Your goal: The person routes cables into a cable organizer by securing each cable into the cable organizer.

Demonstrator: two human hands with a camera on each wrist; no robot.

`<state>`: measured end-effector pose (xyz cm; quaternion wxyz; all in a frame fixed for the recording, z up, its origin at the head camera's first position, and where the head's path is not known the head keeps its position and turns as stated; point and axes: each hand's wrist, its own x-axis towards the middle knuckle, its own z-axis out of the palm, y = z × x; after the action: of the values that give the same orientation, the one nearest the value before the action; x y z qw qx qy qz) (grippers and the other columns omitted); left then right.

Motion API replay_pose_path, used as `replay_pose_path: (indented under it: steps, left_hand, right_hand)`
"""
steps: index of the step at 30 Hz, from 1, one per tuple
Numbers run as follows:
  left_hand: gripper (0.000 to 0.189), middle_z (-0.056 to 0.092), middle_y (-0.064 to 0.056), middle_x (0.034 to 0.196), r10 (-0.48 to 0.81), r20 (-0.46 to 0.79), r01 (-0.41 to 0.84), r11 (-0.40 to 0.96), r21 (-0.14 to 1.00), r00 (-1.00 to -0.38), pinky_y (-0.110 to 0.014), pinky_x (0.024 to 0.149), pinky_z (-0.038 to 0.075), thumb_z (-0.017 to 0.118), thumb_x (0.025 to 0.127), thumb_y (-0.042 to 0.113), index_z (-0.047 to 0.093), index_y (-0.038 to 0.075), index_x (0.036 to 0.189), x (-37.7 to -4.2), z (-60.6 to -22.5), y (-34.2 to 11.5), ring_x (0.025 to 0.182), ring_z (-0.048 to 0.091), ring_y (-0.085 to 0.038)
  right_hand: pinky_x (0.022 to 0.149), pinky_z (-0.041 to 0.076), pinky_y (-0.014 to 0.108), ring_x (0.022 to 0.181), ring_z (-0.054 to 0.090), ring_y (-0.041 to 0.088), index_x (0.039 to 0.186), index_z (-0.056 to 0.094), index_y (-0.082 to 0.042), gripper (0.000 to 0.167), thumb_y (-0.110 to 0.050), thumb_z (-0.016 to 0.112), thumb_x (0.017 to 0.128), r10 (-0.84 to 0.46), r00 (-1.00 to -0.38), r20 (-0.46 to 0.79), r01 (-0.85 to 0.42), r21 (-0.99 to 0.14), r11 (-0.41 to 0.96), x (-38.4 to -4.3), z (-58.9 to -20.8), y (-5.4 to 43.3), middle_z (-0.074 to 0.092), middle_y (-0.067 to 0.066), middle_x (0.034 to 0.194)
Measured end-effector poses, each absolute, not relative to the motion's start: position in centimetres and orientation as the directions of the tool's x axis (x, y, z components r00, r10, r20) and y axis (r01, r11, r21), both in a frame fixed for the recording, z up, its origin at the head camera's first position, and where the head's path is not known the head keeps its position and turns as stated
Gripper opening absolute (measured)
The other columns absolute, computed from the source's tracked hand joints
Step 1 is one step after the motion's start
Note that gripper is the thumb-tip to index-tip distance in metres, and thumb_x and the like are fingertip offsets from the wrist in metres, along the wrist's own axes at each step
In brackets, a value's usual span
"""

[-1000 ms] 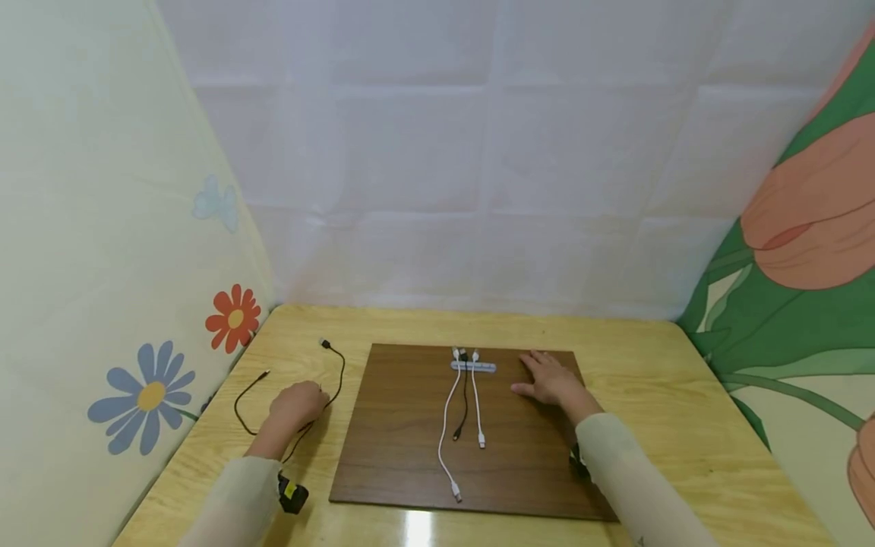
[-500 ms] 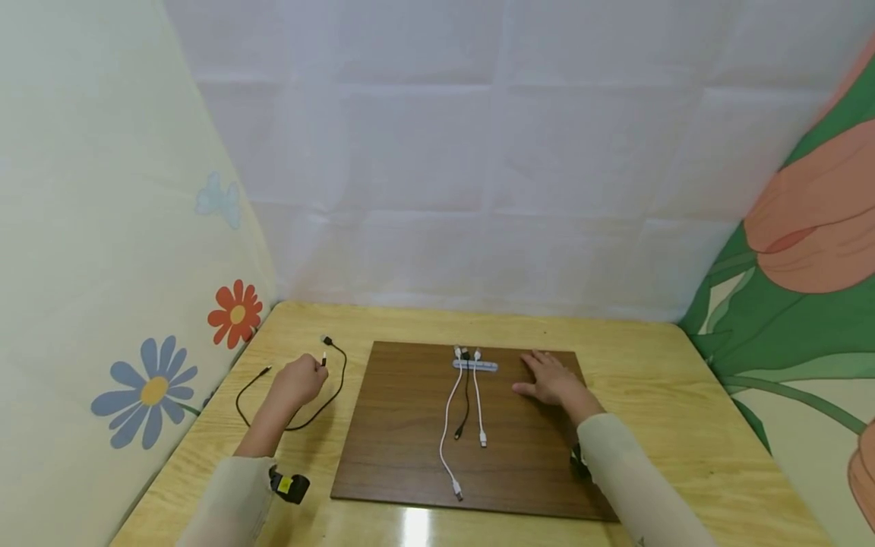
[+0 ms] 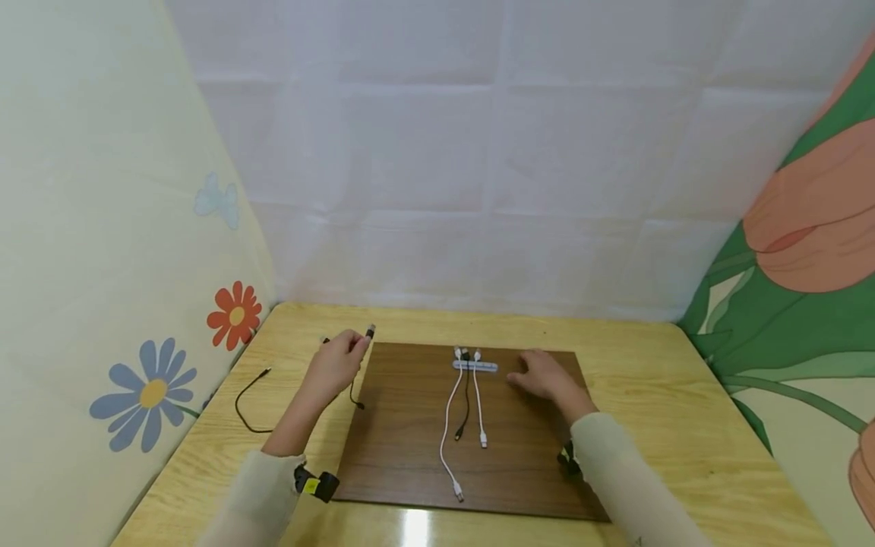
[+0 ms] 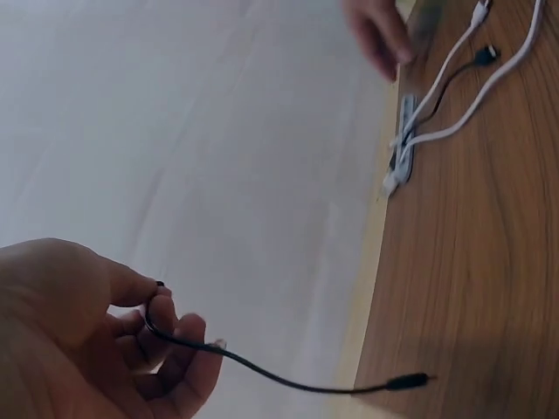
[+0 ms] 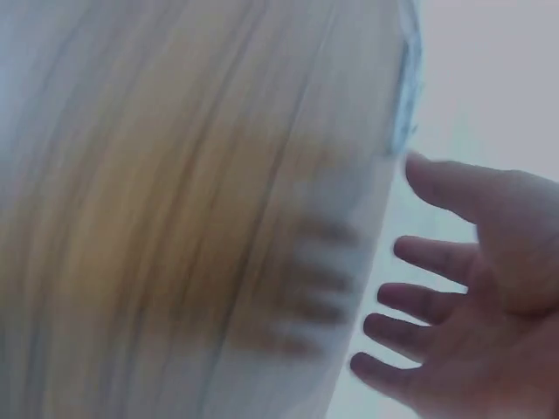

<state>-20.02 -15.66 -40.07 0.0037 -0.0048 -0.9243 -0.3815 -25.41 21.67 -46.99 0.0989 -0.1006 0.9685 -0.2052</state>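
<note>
1. Three cables (image 3: 468, 391) already lie across the clip strip (image 3: 485, 367).
2. This black cable (image 4: 297, 385) isn't there yet: left hand (image 3: 335, 366) has it pinched by the board's (image 3: 403, 433) left edge.
3. Right hand (image 3: 544, 375): empty, fingers apart.
4. Loose black cable (image 3: 236, 409) left on bench (image 3: 636, 380).

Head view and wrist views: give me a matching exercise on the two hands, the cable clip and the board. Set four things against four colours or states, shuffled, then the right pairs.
Things
1. left hand
2. right hand
3. cable clip
4. board

Colours or states
A. brown, with wood grain
B. fingers apart, holding nothing
C. pale blue
D. pinching a black cable

Right pairs: 1-D, 2-B, 3-C, 4-A
</note>
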Motion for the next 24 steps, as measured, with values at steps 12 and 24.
replay_pose_path:
  steps: [12,24]
  left_hand:
    - [0.025,0.061,-0.012,0.087,0.126,0.059,0.113,0.487,0.866,-0.99,-0.029,0.059,0.043,0.045,0.108,0.016,0.056,-0.001,0.122,-21.1,-41.1,-9.2,0.07,0.053,-0.018]
    - [0.019,0.071,-0.015,0.093,0.199,0.147,0.216,0.389,0.895,-0.969,-0.027,0.066,0.055,0.05,0.107,0.015,0.061,0.0,0.113,-21.5,-41.7,-5.6,0.076,0.066,-0.018]
  right_hand:
    - [0.098,0.05,0.05,0.118,0.062,0.033,0.132,0.065,-0.006,0.039,-0.033,0.053,0.106,-0.297,-0.951,0.084,-0.247,-0.784,0.569,-24.9,-42.7,15.2,0.068,0.012,0.126]
    - [0.072,0.05,0.038,0.08,0.059,0.021,0.127,0.069,-0.008,0.037,-0.035,0.061,0.103,-0.276,-0.958,0.078,-0.185,-0.904,0.386,-24.4,-40.8,12.4,0.071,0.012,0.107]
